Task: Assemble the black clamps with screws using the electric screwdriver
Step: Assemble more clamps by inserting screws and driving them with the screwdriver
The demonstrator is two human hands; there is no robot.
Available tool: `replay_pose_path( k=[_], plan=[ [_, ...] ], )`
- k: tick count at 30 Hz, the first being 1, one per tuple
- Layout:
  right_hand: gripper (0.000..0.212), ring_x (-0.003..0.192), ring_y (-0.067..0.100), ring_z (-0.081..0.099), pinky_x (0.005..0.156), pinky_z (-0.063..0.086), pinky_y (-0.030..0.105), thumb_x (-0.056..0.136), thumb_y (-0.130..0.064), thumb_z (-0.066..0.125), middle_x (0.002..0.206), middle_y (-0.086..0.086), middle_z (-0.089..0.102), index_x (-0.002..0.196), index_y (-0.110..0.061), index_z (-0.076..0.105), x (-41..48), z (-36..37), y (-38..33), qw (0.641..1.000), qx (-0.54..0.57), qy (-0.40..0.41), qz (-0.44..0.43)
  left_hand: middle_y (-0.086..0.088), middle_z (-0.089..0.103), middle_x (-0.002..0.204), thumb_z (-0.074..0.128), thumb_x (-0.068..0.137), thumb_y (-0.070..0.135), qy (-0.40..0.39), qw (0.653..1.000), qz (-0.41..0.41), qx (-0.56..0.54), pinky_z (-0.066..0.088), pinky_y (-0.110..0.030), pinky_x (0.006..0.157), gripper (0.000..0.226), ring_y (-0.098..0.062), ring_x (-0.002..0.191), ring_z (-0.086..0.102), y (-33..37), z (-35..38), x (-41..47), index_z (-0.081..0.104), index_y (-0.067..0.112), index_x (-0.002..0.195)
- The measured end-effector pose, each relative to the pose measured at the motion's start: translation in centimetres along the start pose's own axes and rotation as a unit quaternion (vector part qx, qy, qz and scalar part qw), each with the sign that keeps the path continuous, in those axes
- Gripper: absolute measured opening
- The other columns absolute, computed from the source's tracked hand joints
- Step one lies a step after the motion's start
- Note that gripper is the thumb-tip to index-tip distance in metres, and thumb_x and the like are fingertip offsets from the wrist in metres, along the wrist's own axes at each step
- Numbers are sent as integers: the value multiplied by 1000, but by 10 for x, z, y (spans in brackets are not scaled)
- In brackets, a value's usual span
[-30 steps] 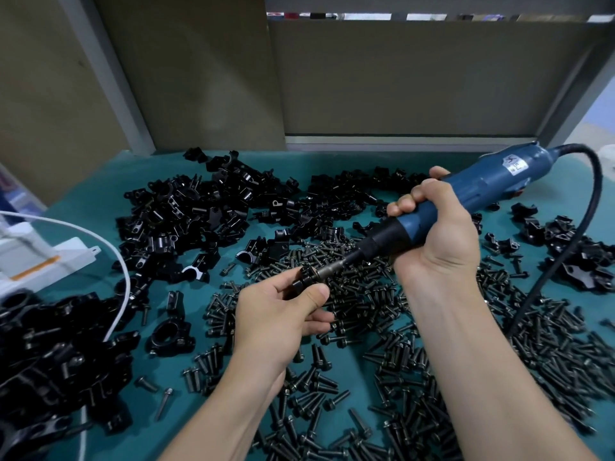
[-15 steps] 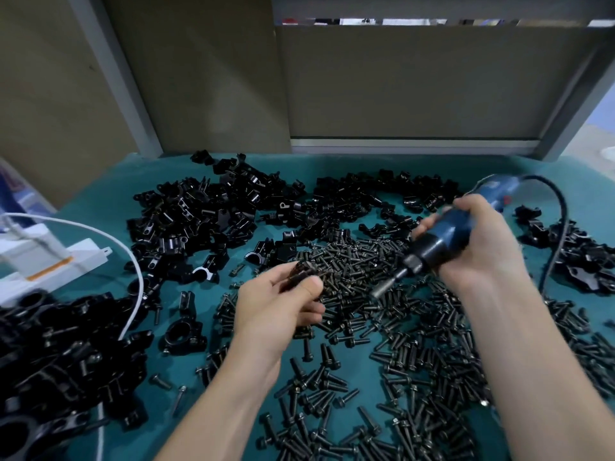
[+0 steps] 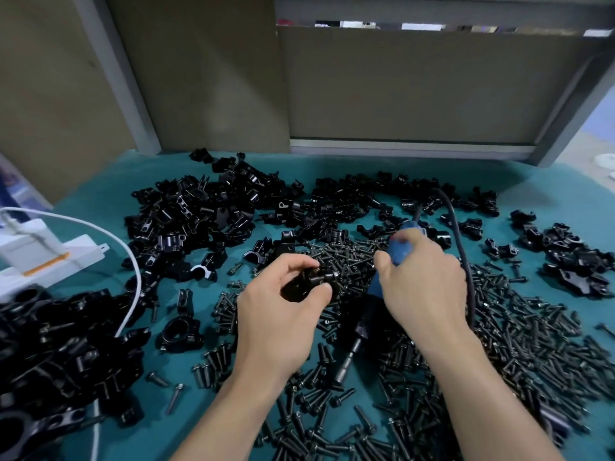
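Mid-frame, your left hand (image 3: 283, 314) pinches a clamp (image 3: 301, 284); your right hand (image 3: 422, 287) grips the screwdriver (image 3: 369, 314), bit pointing down-frame.

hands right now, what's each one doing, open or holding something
Left hand: closed on a black clamp.
Right hand: closed round the blue screwdriver, tip pointing toward the person.

A: Finish of the black clamps (image 3: 206, 207)?
B: Glossy black, smooth, with bright highlights. Screws (image 3: 519, 331): dark metal, dull sheen.
A: Electric screwdriver (image 3: 401, 249)?
B: Smooth blue plastic body, matt black nose, bare grey metal bit holder (image 3: 349, 357). Cord (image 3: 461, 247): matt black.
A: Work surface?
B: Table cover (image 3: 100, 194): matt teal, cloth-like.
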State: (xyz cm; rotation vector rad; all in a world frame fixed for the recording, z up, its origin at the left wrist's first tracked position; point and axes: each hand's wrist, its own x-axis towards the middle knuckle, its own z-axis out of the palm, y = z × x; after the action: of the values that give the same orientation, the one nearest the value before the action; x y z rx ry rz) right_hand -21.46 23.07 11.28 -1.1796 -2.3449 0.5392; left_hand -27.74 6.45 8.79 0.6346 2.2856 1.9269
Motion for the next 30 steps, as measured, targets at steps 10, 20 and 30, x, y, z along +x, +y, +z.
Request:
replay_pose_path(
  k=[10, 20, 30],
  plan=[
    [21, 44, 2, 50, 51, 42, 20, 95, -36, 71, 62, -3, 71, 82, -21, 64, -5, -32, -28, 916, 129, -329, -192, 18, 79, 94, 90, 77, 13, -9, 1000, 13, -25, 65, -39, 77, 44, -7, 85, 76, -6, -5, 8, 78, 48, 100],
    [13, 65, 17, 62, 68, 54, 39, 98, -27, 58, 69, -1, 68, 87, -25, 65, -9, -18, -20, 927, 139, -247, -246, 21, 77, 99, 62, 93, 43, -57, 997, 47, 21, 57, -18, 72, 28, -2, 84, 73, -1, -4, 3, 72, 46, 119],
    [20, 53, 17, 42, 53, 39, 37, 95, -16, 52, 58, 3, 54, 75, -17, 49, -11, -19, -20, 932, 99, -235, -257, -7, 42, 54, 66, 83, 24, -247, 955, -117, -117, 24, -15, 36, 29, -7, 36, 32, 16, -14, 12, 51, 17, 59]
  ],
)
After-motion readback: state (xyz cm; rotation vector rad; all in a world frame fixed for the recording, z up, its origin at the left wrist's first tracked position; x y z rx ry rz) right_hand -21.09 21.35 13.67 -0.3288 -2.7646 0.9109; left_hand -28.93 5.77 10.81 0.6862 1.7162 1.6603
